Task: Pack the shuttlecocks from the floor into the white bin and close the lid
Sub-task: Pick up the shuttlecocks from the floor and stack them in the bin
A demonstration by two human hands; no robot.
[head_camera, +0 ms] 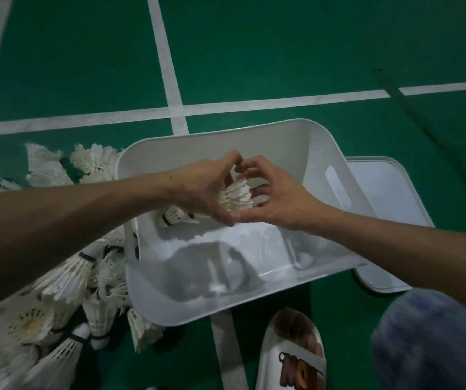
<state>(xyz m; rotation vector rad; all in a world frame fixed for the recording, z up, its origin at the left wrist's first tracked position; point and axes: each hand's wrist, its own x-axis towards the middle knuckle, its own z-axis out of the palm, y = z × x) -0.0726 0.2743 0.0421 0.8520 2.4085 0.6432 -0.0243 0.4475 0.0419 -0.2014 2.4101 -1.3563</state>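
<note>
Shuttlecocks (65,280) lie in a loose white heap on the green court floor (254,52), pressed against the left side of the white bin (254,285) and running from its far left corner down past its near left corner. The bin stands open, and most of its bottom shows bare.

Both your forearms reach in over the bin and meet above its middle. Your left hand (200,190) grips one shuttlecock (236,197) by its base end, fingers curled over it, so the feathers fan out to the right. Your right hand (276,198) curves round that feathered end, thumb below and fingers above, fingertips close to those of the left. I cannot tell whether it actually holds the feathers.

A second shuttlecock with a dark band (174,216) lies inside the bin just under your left hand, near the left wall.

The lid (389,209) lies flat on the floor, touching the bin's right side and partly tucked beneath it. White court lines (167,66) cross beyond the bin. Your foot in a white slide sandal (290,356) sits below it, beside a blue-clad knee (434,342).
</note>
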